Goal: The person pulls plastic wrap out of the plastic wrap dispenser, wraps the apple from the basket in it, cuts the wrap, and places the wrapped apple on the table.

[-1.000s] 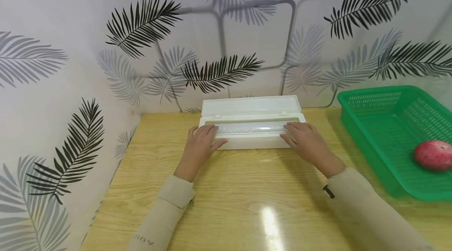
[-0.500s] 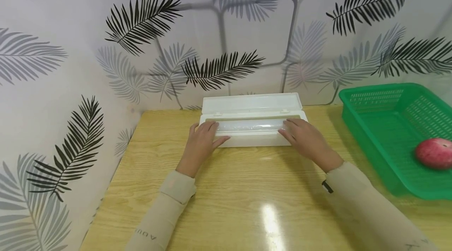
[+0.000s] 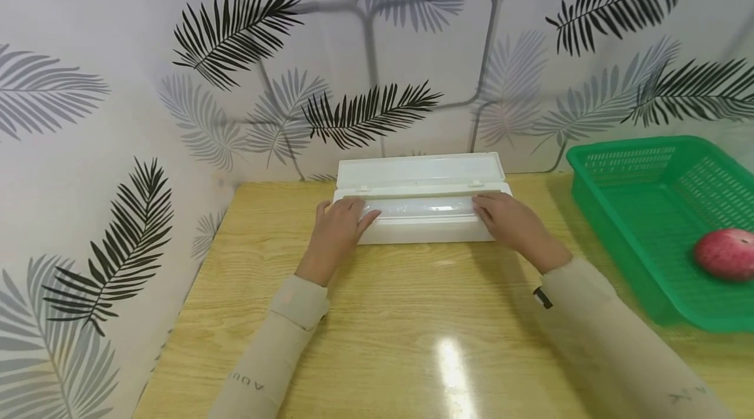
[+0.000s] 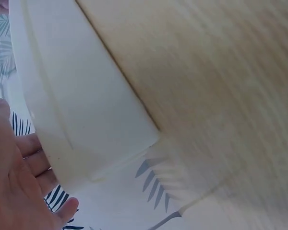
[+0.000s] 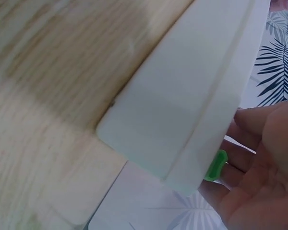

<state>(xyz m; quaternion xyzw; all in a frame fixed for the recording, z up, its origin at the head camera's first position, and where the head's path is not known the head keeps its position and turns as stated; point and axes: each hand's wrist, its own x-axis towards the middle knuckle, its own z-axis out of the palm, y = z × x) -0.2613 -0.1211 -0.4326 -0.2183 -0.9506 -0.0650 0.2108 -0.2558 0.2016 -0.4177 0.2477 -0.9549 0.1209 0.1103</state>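
A long white box [image 3: 424,231] stands at the table's back edge, its lid [image 3: 421,171] raised against the wall. Inside lies a roll of cling film [image 3: 418,207], clear and shiny. At the left end my left hand [image 3: 336,230] holds the roll, thumb over the front rim and fingers inside. My right hand [image 3: 514,226] grips the other end likewise; its fingertips are partly hidden. The left wrist view shows bent fingers of the left hand [image 4: 19,177] behind the box's outer wall [image 4: 86,96]. Fingers of the right hand [image 5: 259,167] curve beside the box [image 5: 173,105].
A green plastic basket [image 3: 624,242] stands on the right, with a round pinkish-red fruit [image 3: 726,254] in it. Under everything is a wood-grain table [image 3: 377,334]. A wall covering with leaf prints [image 3: 377,52] rises right behind the box.
Both thumbs have shifted up from the box's front wall towards the roll. The right hand's fingers have moved slightly. The whole view has shifted a little; box and roll stay in place.
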